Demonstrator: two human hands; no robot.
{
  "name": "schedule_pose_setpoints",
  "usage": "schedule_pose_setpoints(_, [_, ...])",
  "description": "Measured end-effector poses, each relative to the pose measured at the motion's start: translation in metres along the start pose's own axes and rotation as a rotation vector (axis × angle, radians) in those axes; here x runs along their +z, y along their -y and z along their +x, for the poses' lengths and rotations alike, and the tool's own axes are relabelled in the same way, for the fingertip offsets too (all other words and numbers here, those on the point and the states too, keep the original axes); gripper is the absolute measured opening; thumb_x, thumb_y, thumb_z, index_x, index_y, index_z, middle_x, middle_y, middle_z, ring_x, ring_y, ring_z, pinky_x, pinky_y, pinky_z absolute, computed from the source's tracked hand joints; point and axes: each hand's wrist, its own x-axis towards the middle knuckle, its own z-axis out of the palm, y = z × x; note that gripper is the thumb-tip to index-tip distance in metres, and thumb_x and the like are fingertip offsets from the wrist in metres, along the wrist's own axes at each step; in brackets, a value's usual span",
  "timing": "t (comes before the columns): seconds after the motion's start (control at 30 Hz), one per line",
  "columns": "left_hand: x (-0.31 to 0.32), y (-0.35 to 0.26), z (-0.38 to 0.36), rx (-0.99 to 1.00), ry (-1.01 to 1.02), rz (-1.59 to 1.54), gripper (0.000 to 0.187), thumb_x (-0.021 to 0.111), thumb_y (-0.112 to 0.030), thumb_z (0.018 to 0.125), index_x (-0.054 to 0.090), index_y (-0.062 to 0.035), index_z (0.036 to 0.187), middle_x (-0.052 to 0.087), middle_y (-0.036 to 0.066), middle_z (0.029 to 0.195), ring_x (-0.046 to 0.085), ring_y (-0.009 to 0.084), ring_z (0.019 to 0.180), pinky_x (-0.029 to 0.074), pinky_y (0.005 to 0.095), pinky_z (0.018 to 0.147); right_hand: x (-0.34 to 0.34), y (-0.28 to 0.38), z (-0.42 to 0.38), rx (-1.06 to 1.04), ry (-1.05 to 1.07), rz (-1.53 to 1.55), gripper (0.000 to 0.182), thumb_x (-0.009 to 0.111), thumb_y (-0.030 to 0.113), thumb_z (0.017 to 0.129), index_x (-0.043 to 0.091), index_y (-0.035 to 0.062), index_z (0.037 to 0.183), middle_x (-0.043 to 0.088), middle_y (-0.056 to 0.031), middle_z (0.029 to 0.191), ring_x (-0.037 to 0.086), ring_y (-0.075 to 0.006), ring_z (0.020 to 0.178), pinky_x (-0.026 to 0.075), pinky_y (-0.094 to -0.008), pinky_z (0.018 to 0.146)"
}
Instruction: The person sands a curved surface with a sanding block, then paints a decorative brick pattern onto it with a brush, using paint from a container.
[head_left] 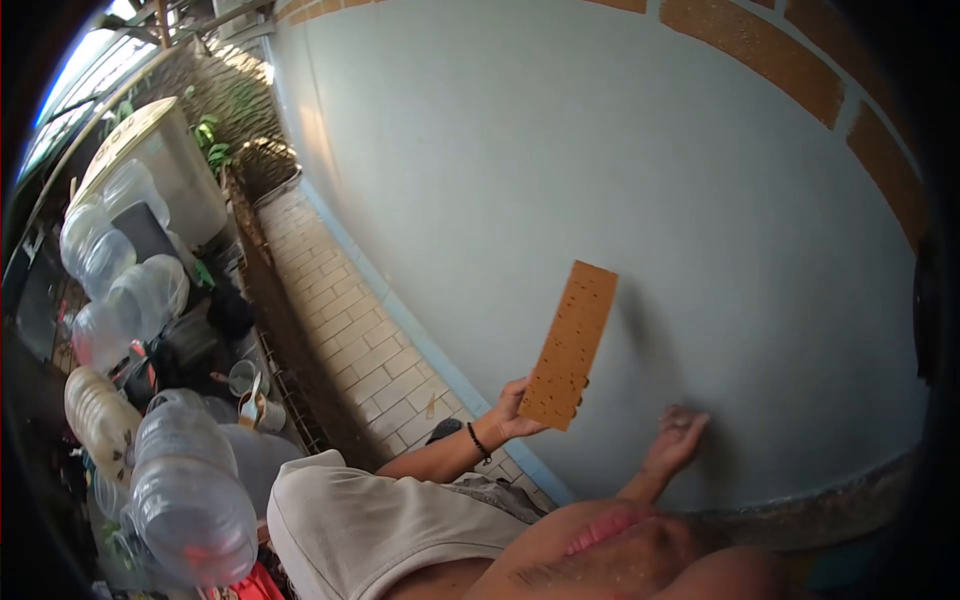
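Observation:
My left hand (515,410), with a dark beaded bracelet at the wrist, grips the lower end of a flat orange-brown rectangular piece (572,345). Small dark holes or spots dot its face, and its upper end tilts slightly right, in front of the grey wall (450,180). Lower right, my right hand (680,435) is near the wall, apart from the piece. Its fingers are curled together, and whatever lies between them is too small to make out.
Orange-brown brick shapes (755,55) with pale gaps run along the wall's top. Left of the wall are a light blue edge strip (375,285) and a tiled walkway (335,300). Clear plastic bottles (190,490), a white cup (268,415) and a large tank (170,170) stand farther left.

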Motion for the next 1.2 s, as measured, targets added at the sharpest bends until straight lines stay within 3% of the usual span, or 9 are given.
schedule_pose_setpoints(0.1, [-0.003, -0.016, -0.018, 0.107, 0.061, 0.004, 0.057, 0.055, -0.029, 0.103, 0.041, 0.0005, 0.15, 0.047, 0.015, 0.136, 0.052, 0.029, 0.121, 0.051, 0.0434, 0.105, 0.034, -0.006, 0.005, -0.167, 0.392, -0.107, 0.053, 0.053, 0.024, 0.105, 0.041, 0.0088, 0.056, 0.048, -0.0036, 0.056, 0.05, -0.0152, 0.059, 0.046, -0.0313, 0.063])
schedule_pose_setpoints(0.23, [-0.001, -0.034, -0.044, 0.25, -0.003, 0.064, 0.053, 0.053, -0.028, 0.103, 0.044, 0.0021, 0.146, 0.048, 0.016, 0.133, 0.052, 0.0291, 0.117, 0.052, 0.0425, 0.104, 0.042, -0.018, 0.001, -0.072, 0.452, -0.175, 0.055, 0.052, 0.021, 0.105, 0.036, 0.0088, 0.053, 0.042, -0.0016, 0.05, 0.042, -0.012, 0.05, 0.037, -0.0286, 0.051])
schedule_pose_setpoints(0.43, [-0.007, -0.047, -0.055, 0.393, -0.027, 0.091, 0.051, 0.058, -0.026, 0.101, 0.047, -0.0005, 0.144, 0.05, 0.015, 0.132, 0.055, 0.0297, 0.114, 0.052, 0.0423, 0.103, 0.032, -0.02, 0.0, 0.122, 0.445, 0.053, 0.054, 0.05, 0.028, 0.109, 0.041, 0.0084, 0.059, 0.04, -0.002, 0.047, 0.042, -0.0114, 0.049, 0.037, -0.0291, 0.05])
schedule_pose_setpoints(0.53, [-0.01, -0.047, -0.055, 0.404, -0.011, 0.092, 0.051, 0.058, -0.026, 0.101, 0.047, 0.0002, 0.144, 0.051, 0.015, 0.132, 0.055, 0.0296, 0.116, 0.051, 0.0427, 0.104, 0.031, -0.015, 0.003, 0.109, 0.372, -0.064, 0.044, 0.057, 0.022, 0.106, 0.051, 0.0053, 0.066, 0.047, -0.0025, 0.05, 0.047, -0.0119, 0.049, 0.041, -0.0284, 0.05])
schedule_pose_setpoints(0.63, [-0.01, -0.047, -0.053, 0.405, 0.028, 0.097, 0.051, 0.059, -0.025, 0.101, 0.046, 0.0007, 0.144, 0.051, 0.016, 0.133, 0.055, 0.0297, 0.118, 0.051, 0.043, 0.105, 0.044, -0.011, 0.0, -0.155, 0.294, -0.18, 0.031, 0.065, 0.015, 0.101, 0.06, 0.0015, 0.073, 0.054, -0.0027, 0.054, 0.052, -0.0119, 0.051, 0.044, -0.0274, 0.052])
schedule_pose_setpoints(0.73, [-0.008, -0.046, -0.056, 0.397, 0.017, 0.106, 0.052, 0.059, -0.024, 0.101, 0.046, 0.0012, 0.144, 0.051, 0.016, 0.134, 0.055, 0.0296, 0.119, 0.051, 0.0425, 0.106, 0.031, -0.021, -0.001, -0.245, 0.38, -0.139, 0.018, 0.069, 0.007, 0.095, 0.065, -0.0017, 0.08, 0.058, -0.004, 0.058, 0.055, -0.0123, 0.051, 0.046, -0.0282, 0.053])
schedule_pose_setpoints(0.83, [-0.004, -0.044, -0.056, 0.389, 0.02, 0.118, 0.052, 0.06, -0.024, 0.101, 0.046, 0.0015, 0.144, 0.051, 0.016, 0.134, 0.056, 0.029, 0.118, 0.051, 0.0422, 0.106, 0.012, -0.007, -0.004, -0.026, 0.397, -0.202, 0.025, 0.065, 0.011, 0.097, 0.062, -0.0007, 0.074, 0.056, -0.0049, 0.056, 0.055, -0.0132, 0.049, 0.046, -0.029, 0.053])
schedule_pose_setpoints(0.93, [-0.005, -0.042, -0.055, 0.4, 0.025, 0.129, 0.052, 0.061, -0.025, 0.1, 0.047, 0.0012, 0.143, 0.052, 0.016, 0.134, 0.056, 0.0278, 0.117, 0.051, 0.0413, 0.106, -0.001, -0.008, 0.0, 0.072, 0.414, 0.021, 0.035, 0.06, 0.015, 0.1, 0.057, 0.0007, 0.068, 0.052, -0.0045, 0.053, 0.053, -0.0149, 0.047, 0.045, -0.0303, 0.051])
schedule_pose_setpoints(1.2, [-0.004, -0.039, -0.052, 0.41, 0.027, 0.104, 0.052, 0.06, -0.024, 0.099, 0.048, 0.0, 0.144, 0.053, 0.017, 0.137, 0.055, 0.0275, 0.116, 0.05, 0.041, 0.105, -0.002, 0.01, -0.006, -0.08, 0.314, -0.137, 0.053, 0.052, 0.026, 0.105, 0.039, 0.0088, 0.057, 0.04, -0.0031, 0.047, 0.043, -0.0145, 0.043, 0.043, -0.0322, 0.048])
